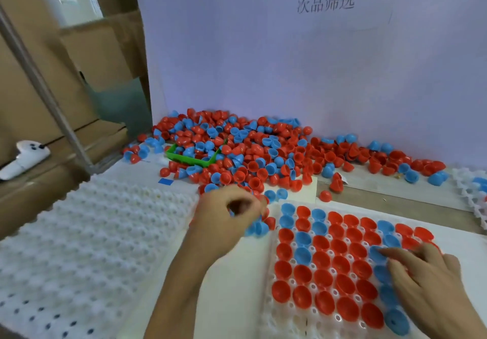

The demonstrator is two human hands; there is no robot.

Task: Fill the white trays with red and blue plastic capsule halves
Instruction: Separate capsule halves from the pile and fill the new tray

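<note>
Left hand point(232, 214) blurred, fingers curled at the near edge of the pile point(237, 151); whether pinching a half, cannot tell. Blue halves point(257, 229) just beside those fingertips. Right hand point(424, 275) flat, fingers straight and slightly apart, pressing halves seated in the tray point(274, 315). Stack of empty trays point(87, 238) left of the left fingers.

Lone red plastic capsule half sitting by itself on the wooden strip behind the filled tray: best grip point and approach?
Take the lone red plastic capsule half from straight above, pinching opposite sides low on the dome near its rim. It appears to sit dome-up, so the smooth rounded top offers no edge. It stands apart from the pile of red and blue capsule halves, leaving finger room all round, and the right hand is nearer.
</note>
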